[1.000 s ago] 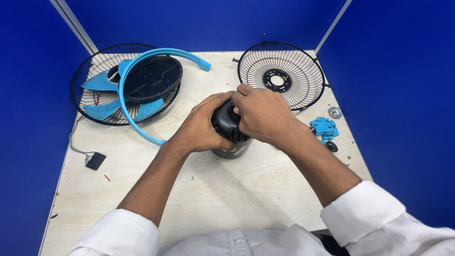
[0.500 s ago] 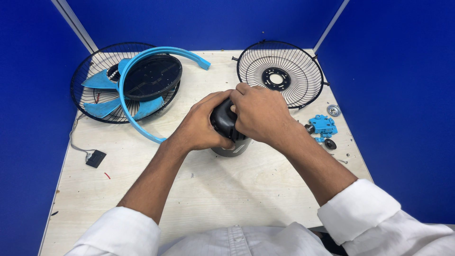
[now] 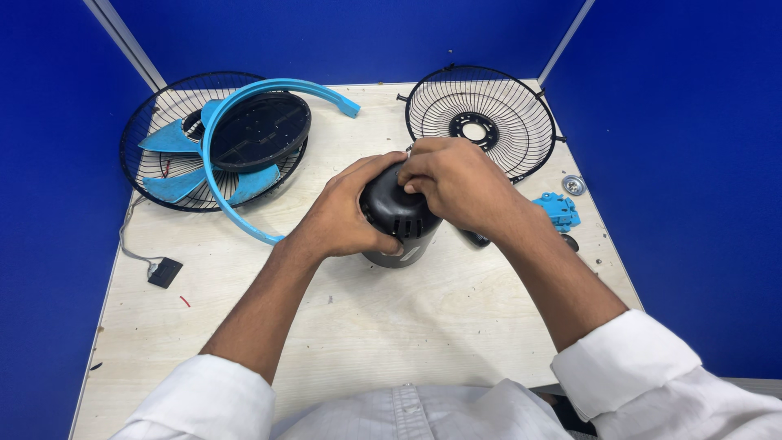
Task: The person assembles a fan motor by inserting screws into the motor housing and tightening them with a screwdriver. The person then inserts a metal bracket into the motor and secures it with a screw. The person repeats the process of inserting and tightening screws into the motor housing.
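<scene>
**A:** What is the person wearing?

**B:** A white long-sleeved shirt. Its front runs along the bottom edge of the view, nearest the wearer, below the pale wooden table (image 3: 350,326). A buttoned placket with one small button shows at the middle.

**A:** And the sleeves?

**B:** Both are pushed up to about the elbow, so the forearms are bare. The left sleeve bunches in soft folds at the table's near left corner. The right sleeve ends in a thicker turned-back cuff at the table's near right edge.

**A:** Anything on the hands?

**B:** The left hand (image 3: 346,216) and right hand (image 3: 460,187) are bare; no rings, watch or gloves show.
</scene>
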